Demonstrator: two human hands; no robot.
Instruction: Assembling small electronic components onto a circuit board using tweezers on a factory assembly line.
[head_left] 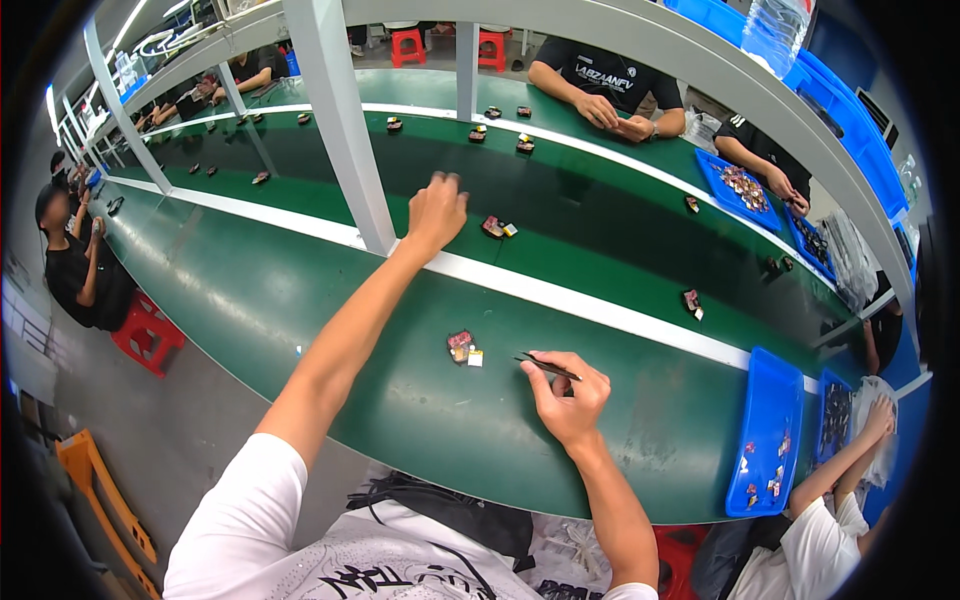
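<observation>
My left hand (437,215) reaches past the white rail over the dark green conveyor belt. Its fingertips are smeared by motion, so whether they hold anything does not show. Just right of it on the belt lies a small dark and reddish part with a white and yellow tag (494,227). My right hand (575,398) is closed around black tweezers (549,367), tips pointing left above the green worktop (400,420). A similar reddish part with a white tag (462,347) lies on the worktop, left of the tweezer tips and apart from them.
A white post (345,130) rises beside my left forearm from the white rail (540,290). At right on the worktop is a blue tray (745,440) with several small parts. More parts lie along the belt. Co-workers sit across, to the left and at right.
</observation>
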